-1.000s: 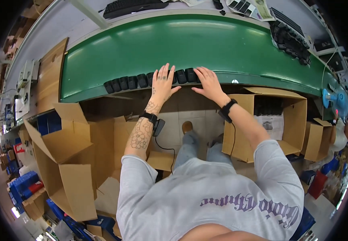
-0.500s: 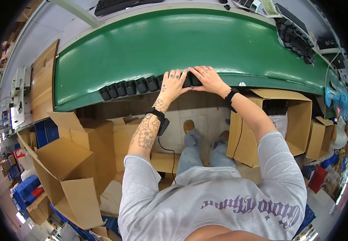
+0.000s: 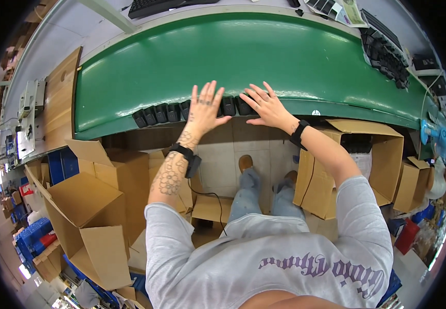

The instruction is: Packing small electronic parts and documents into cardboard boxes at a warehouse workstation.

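Note:
A row of small black block-shaped devices (image 3: 159, 114) runs along the near edge of the green worktop (image 3: 181, 56), side by side. Over the middle of that row is my left hand (image 3: 205, 112), palm down, fingers stretched and spread; it hides some of the blocks. My right hand (image 3: 267, 109) is over the row's right end, fingers apart, partly covering the last blocks. Between the two hands a black block (image 3: 228, 106) shows uncovered. Neither hand grips anything. Whether the fingers touch the blocks is hard to make out.
Open cardboard boxes stand below the bench, one at left (image 3: 84, 201) and one at right (image 3: 387, 154). A pile of black items (image 3: 385, 56) lies at the far right, a black keyboard (image 3: 156, 7) at the back, a wooden board (image 3: 59, 103) at left, a blue fan (image 3: 435, 132) at right.
My hands have drawn apart: the left has moved left along the row and its fingers have spread. Blocks between the hands have come into sight. The row looks much the same.

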`<action>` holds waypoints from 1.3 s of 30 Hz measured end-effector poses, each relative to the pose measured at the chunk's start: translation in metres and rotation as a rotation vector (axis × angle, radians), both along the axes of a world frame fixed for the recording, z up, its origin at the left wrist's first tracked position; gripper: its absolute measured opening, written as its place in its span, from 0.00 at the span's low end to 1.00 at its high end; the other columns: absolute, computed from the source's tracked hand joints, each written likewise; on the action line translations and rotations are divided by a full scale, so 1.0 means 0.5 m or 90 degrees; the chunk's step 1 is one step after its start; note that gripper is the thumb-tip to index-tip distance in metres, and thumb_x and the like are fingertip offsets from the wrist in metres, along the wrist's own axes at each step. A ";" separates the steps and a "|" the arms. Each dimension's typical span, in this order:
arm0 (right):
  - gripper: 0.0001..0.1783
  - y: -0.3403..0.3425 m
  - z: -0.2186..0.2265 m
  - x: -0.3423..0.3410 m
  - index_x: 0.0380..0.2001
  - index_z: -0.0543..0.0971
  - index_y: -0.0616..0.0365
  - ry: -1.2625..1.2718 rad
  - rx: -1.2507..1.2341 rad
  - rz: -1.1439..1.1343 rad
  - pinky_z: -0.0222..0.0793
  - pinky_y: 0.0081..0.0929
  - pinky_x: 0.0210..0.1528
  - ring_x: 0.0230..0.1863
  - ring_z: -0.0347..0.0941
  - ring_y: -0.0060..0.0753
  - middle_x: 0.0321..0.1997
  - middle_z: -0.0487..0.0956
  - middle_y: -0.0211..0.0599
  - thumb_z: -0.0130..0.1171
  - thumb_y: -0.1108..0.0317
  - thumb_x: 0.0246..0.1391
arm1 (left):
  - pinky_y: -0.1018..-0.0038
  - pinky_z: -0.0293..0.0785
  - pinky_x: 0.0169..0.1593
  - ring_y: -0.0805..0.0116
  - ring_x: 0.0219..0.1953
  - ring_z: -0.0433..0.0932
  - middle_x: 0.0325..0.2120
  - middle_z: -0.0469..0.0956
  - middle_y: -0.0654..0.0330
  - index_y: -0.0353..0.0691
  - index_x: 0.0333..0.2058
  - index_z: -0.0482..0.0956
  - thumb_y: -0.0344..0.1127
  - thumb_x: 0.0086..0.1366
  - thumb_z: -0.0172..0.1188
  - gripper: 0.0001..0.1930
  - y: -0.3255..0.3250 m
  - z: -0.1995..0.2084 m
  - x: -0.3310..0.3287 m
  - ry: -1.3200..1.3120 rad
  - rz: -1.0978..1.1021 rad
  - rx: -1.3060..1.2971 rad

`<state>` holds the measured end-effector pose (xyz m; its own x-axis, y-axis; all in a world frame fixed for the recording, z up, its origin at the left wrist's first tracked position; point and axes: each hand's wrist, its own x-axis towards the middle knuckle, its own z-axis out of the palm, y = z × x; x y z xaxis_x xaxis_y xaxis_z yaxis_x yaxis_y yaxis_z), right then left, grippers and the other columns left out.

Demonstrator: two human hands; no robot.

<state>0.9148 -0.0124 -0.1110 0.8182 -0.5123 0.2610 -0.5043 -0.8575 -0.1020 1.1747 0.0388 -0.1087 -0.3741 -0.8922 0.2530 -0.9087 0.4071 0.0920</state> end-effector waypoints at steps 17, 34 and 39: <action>0.48 -0.013 -0.007 0.027 0.65 0.60 0.41 0.067 -0.015 -0.030 0.55 0.51 0.62 0.57 0.64 0.41 0.55 0.69 0.39 0.62 0.38 0.42 | 0.59 0.63 0.48 0.60 0.47 0.70 0.45 0.72 0.56 0.49 0.57 0.69 0.66 0.49 0.60 0.40 -0.001 -0.045 0.014 -0.034 -0.012 -0.004; 0.43 -0.054 -0.031 0.009 0.60 0.66 0.46 0.009 0.020 -0.017 0.64 0.36 0.44 0.44 0.70 0.36 0.46 0.73 0.34 0.63 0.40 0.42 | 0.66 0.63 0.39 0.66 0.37 0.75 0.38 0.75 0.60 0.47 0.49 0.76 0.64 0.47 0.64 0.35 -0.031 -0.063 0.006 0.027 -0.022 -0.102; 0.42 -0.041 -0.026 0.006 0.59 0.67 0.49 0.016 -0.018 -0.021 0.64 0.38 0.46 0.45 0.69 0.37 0.46 0.73 0.35 0.64 0.42 0.43 | 0.67 0.64 0.40 0.65 0.37 0.75 0.38 0.75 0.60 0.42 0.48 0.74 0.63 0.47 0.65 0.36 -0.033 -0.068 0.006 0.058 -0.010 -0.111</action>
<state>0.9177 -0.0329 -0.1240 0.8073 -0.5322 0.2550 -0.5347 -0.8425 -0.0655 1.1779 0.0222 -0.1428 -0.3567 -0.8263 0.4359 -0.8932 0.4384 0.1001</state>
